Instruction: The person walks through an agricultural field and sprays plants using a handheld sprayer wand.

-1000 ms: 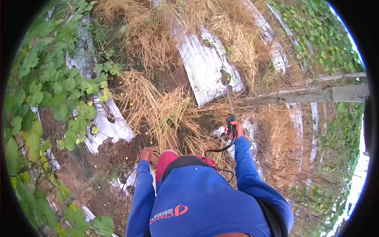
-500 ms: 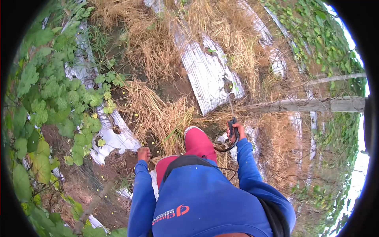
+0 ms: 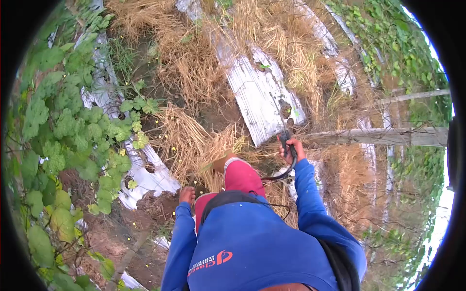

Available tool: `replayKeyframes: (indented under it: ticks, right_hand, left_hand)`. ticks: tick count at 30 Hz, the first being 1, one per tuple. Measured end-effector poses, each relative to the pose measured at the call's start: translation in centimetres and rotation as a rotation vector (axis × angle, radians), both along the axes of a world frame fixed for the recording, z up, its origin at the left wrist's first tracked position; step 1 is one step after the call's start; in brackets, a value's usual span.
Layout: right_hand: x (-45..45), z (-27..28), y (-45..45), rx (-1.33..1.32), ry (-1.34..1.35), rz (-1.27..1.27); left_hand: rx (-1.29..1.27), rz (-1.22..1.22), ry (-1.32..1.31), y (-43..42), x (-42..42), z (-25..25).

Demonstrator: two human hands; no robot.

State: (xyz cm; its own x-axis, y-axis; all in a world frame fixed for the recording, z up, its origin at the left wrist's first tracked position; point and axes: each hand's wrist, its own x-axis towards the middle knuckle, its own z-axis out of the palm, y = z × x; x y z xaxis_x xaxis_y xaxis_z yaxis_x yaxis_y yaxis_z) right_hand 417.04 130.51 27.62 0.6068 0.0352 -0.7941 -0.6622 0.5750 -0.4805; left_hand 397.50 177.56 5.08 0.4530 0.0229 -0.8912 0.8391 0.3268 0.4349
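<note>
Movement of the right hand [image 3: 291, 149] toward the right is obstructed by the wooden post [image 3: 378, 137], whose inner end lies near the near right corner of the white sheet [image 3: 252, 104]. Passage is afforded above the sheet's left edge; the right part is crossed by the lance [image 3: 280, 115] of the spray wand [image 3: 285, 138]. Toward the body, the gap is spanned by the hose [image 3: 280, 176]. The left hand [image 3: 187, 195] is bounded inward by red trousers [image 3: 244, 178]; passage farther left is obstructed by vines [image 3: 92, 131].
</note>
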Motion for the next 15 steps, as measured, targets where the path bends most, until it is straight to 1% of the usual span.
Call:
replayKeyframes:
  ticks: [2,3,4,7,8,10,12,13,15]
  right_hand:
    - [0.3,-0.5,-1.4,0.093,0.150,-0.033]
    - [-0.5,-0.9,-1.8,0.118,0.137,-0.026]
    - [-0.9,-1.3,-2.3,0.124,0.139,-0.035]
    - [-4.1,-1.1,-2.4,-0.182,0.264,-0.002]
    - [-4.9,-0.1,-2.2,-0.296,0.308,0.016]
    - [-6.7,2.1,-1.5,-0.431,0.338,0.084]
    - [-7.6,4.6,-0.6,-0.464,0.337,0.026]
    - [-7.1,6.3,-0.1,-0.462,0.349,0.017]
    - [-5.7,9.4,1.3,-0.377,0.363,0.040]
  left_hand:
    - [0.009,-0.035,0.123,0.7,1.8,-0.1]
    - [0.092,-0.071,0.084,1.2,2.0,-0.3]
    - [0.097,-0.080,0.087,1.7,2.9,-1.1]
    - [0.068,-0.103,0.092,4.2,4.8,-1.5]
    - [0.064,-0.104,0.091,4.7,6.1,-1.0]
    - [0.060,-0.116,0.101,5.3,8.8,0.5]
    - [0.151,-0.173,0.159,5.6,12.1,2.3]
    - [0.172,-0.210,0.130,6.0,13.2,1.6]
    - [0.175,-0.265,0.143,6.3,16.5,2.0]
